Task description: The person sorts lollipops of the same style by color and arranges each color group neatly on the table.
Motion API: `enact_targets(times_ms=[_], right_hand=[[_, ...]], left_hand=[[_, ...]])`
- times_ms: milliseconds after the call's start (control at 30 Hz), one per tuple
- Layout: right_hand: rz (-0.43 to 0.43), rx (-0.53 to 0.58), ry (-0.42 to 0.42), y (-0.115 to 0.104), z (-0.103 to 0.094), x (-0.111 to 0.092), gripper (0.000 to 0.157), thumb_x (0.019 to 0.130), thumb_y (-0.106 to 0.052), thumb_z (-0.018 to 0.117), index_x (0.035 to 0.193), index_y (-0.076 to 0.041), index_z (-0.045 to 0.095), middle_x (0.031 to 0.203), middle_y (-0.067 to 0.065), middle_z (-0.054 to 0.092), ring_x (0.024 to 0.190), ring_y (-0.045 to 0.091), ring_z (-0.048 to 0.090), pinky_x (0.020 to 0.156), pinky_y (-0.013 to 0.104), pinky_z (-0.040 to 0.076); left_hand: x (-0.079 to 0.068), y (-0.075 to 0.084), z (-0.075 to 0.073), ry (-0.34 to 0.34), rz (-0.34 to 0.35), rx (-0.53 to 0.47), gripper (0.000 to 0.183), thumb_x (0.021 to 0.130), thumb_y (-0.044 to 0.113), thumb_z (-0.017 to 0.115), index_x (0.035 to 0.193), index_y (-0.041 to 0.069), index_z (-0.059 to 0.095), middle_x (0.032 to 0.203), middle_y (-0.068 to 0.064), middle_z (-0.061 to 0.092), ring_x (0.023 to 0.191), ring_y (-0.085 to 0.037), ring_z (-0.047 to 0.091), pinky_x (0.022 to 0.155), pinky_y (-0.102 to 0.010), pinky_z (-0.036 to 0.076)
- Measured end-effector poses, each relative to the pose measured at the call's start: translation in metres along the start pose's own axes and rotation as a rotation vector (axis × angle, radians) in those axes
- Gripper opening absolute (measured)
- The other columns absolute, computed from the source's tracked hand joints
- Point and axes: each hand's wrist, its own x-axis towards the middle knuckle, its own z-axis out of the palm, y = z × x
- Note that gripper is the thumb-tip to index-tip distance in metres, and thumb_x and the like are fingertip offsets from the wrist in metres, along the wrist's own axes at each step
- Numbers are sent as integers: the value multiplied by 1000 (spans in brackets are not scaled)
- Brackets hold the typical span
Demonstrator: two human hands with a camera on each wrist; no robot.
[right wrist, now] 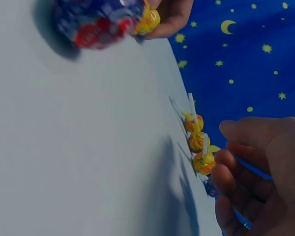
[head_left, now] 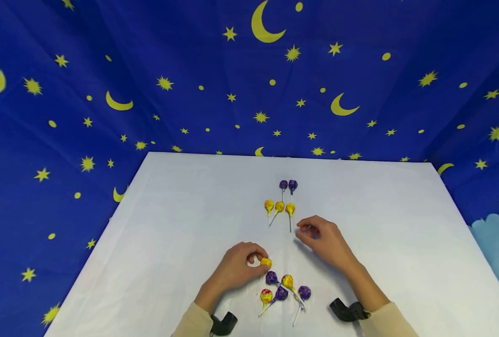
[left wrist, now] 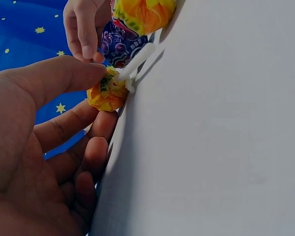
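My left hand (head_left: 238, 267) pinches a yellow-wrapped lollipop (head_left: 266, 263) by its head, between thumb and fingertips. In the left wrist view that lollipop (left wrist: 107, 93) has its white stick pointing away from the palm. Just right of a row of three yellow lollipops (head_left: 290, 209), my right hand (head_left: 323, 238) hovers with loosely bent fingers and nothing between them. The right wrist view shows the right hand (right wrist: 260, 172) apart from the yellow lollipops (right wrist: 204, 162). Behind that row lie two purple lollipops (head_left: 293, 185), sticks toward me.
Near the front of the white table (head_left: 182, 210) lies a loose pile of purple lollipops (head_left: 304, 292) and red-and-yellow lollipops (head_left: 266, 295), some sticks crossing. A blue cloth (head_left: 207, 61) with yellow moons and stars hangs behind the table. Each wrist wears a black mount (head_left: 347, 310).
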Motion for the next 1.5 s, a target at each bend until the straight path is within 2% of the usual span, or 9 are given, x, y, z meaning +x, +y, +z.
enact_targets(times_ms=[233, 533, 633, 800, 933, 1333, 1500], right_hand=[[-38, 16, -37, -4, 2, -17, 24, 85, -23, 76, 106, -13, 70, 86, -14, 60, 73, 6, 56, 66, 26, 47], [-71, 27, -100, -8, 2, -32, 21, 85, -24, 76, 104, -18, 70, 88, -18, 60, 73, 2, 56, 65, 25, 47], [-80, 47, -145, -13, 3, -36, 22, 85, -24, 75, 105, -19, 69, 90, -16, 61, 74, 3, 57, 67, 26, 47], [-118, 97, -270, -19, 4, -42, 21, 87, -23, 73, 107, -17, 69, 95, -9, 65, 77, 4, 57, 69, 28, 48], [-147, 125, -348, -21, 5, -47, 19, 89, -25, 70, 107, -18, 69, 96, -7, 65, 78, 4, 57, 69, 27, 48], [-154, 128, -392, -23, 5, -54, 18, 88, -24, 72, 106, -24, 69, 98, -13, 63, 79, 5, 57, 71, 27, 47], [-158, 107, -426, -24, 9, -57, 22, 86, -22, 73, 107, -27, 67, 100, -16, 61, 82, 6, 57, 74, 26, 46]], left_hand=[[-4, -3, -1, -11, 4, 3, 17, 85, 38, 72, 99, 30, 68, 83, 12, 59, 70, -7, 48, 71, -30, 38], [0, -1, 3, 10, 22, -3, 18, 84, 37, 73, 99, 29, 68, 85, 13, 60, 71, -8, 50, 68, -29, 39], [1, 0, 2, 8, 18, 1, 18, 84, 37, 73, 99, 29, 68, 85, 13, 60, 71, -9, 51, 68, -28, 39], [2, 1, 2, 6, -2, 8, 18, 84, 38, 73, 99, 30, 68, 85, 13, 60, 72, -10, 51, 68, -28, 39], [1, 1, 2, -2, -9, 7, 18, 84, 39, 73, 99, 30, 68, 84, 14, 59, 72, -9, 51, 68, -28, 39], [1, 1, 4, 4, -30, 4, 18, 84, 39, 73, 98, 31, 68, 84, 13, 59, 73, -8, 50, 68, -27, 39], [2, 1, 4, 19, -9, 14, 18, 83, 36, 74, 98, 28, 69, 83, 12, 59, 72, -9, 50, 67, -28, 39]])
